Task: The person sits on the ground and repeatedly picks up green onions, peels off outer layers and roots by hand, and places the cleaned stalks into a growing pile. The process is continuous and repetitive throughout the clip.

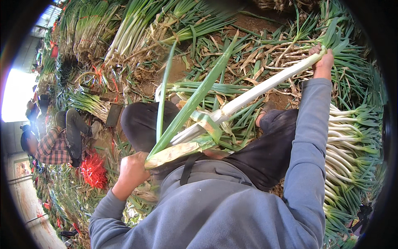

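My right hand (322, 59), at the upper right, is closed around a long white-stalked green onion (267, 83) just below its green top. The stalk slants down to the left across the space between my knees, its lower end near my lap. Low on the left, my left hand (133, 169) grips the end of a stripped outer leaf (174, 154), pale and dry in part. Green blades rise from beside this hand, and one folded leaf (206, 124) lies across the lower stalk.
Cleaned onions (342, 152) lie in a row at my right. Untrimmed onions (133, 34) and tied bundles (90, 31) stand at the upper left. Loose leaves (242, 59) litter the soil. Red ties (94, 169) lie left, near a seated person in a plaid shirt (53, 147).
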Available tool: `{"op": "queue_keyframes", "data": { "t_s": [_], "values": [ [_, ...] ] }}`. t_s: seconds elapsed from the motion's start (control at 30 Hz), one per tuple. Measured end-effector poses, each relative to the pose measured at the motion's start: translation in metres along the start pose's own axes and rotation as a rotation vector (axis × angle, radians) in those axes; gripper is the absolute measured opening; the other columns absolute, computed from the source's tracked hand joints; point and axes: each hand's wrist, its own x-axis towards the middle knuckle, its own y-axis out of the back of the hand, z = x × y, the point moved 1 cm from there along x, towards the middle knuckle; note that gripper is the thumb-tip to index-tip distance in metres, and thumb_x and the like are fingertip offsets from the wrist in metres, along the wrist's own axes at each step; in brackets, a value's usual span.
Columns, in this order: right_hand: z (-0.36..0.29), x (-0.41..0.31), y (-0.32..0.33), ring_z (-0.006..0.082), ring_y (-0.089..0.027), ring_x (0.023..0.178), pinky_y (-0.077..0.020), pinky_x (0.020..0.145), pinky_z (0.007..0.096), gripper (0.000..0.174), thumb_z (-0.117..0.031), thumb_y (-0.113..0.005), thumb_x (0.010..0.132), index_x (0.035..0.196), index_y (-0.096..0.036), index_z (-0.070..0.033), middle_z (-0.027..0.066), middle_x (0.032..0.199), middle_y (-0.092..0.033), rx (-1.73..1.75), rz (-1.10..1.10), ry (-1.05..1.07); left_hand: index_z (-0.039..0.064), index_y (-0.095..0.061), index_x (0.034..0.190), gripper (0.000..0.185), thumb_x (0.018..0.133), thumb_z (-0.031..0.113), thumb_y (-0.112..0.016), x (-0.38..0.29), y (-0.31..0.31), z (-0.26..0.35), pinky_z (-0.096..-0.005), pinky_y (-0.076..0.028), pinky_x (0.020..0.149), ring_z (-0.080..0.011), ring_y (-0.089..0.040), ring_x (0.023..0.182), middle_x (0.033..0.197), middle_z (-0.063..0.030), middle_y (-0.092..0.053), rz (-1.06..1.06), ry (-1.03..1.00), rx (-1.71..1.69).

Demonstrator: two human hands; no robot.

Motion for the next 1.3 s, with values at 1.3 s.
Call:
{"op": "queue_keyframes", "data": {
  "t_s": [1.3],
  "values": [
    [0.021, -0.113, -0.095, 0.0161, -0.052, 0.06, -0.0441, 0.053, 0.0286, 0.049, -0.05, -0.049, 0.103, 0.102, -0.054, -0.001, 0.0055, 0.072, -0.053, 0.052, -0.188, 0.218, 0.0, -0.068, 0.114, 0.047, 0.082, 0.033, -0.079, 0.249, 0.003, 0.206, -0.0397, -0.055, 0.078, -0.0318, -0.068, 0.092, 0.106, -0.0143, -0.067, 0.597, -0.514, -0.471]
  ]
}}
